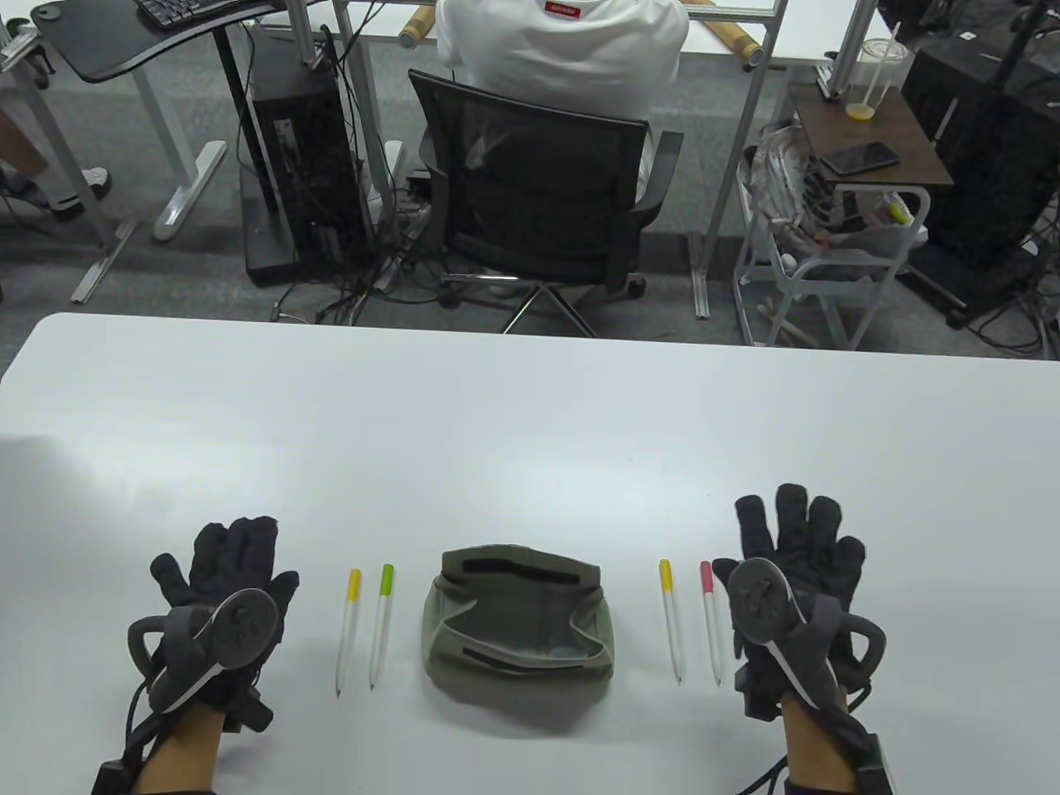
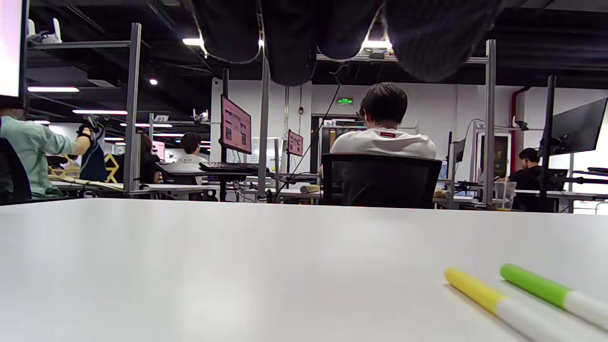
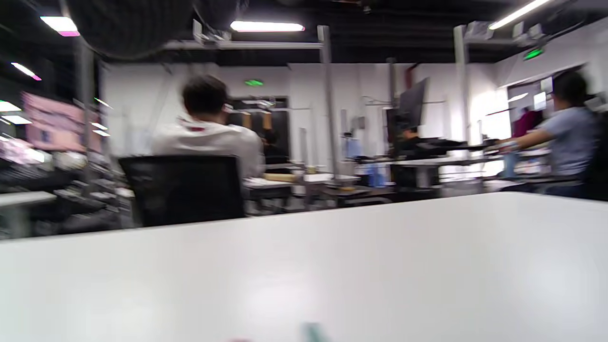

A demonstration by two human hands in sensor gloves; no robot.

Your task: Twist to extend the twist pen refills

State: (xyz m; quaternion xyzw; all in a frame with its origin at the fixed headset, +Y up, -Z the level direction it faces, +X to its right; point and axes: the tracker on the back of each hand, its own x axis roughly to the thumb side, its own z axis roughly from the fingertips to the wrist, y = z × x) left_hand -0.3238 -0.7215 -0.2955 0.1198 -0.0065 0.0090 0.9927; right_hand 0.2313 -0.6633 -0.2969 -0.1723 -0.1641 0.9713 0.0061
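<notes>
Several white twist pens lie on the white table [image 1: 530,431] in the table view. A yellow-capped pen [image 1: 347,628] and a green-capped pen [image 1: 381,623] lie left of an olive pouch [image 1: 517,614]. Another yellow-capped pen [image 1: 672,617] and a red-capped pen [image 1: 710,619] lie right of it. My left hand [image 1: 228,571] rests flat on the table left of the first pair, holding nothing. My right hand [image 1: 795,538] lies flat with fingers spread, right beside the red-capped pen, holding nothing. The left wrist view shows the yellow cap [image 2: 472,285] and the green cap [image 2: 534,284].
The olive pouch lies open between the two pen pairs near the front edge. A person in a white shirt sits in a black office chair [image 1: 538,207] beyond the table's far edge. The right wrist view is blurred.
</notes>
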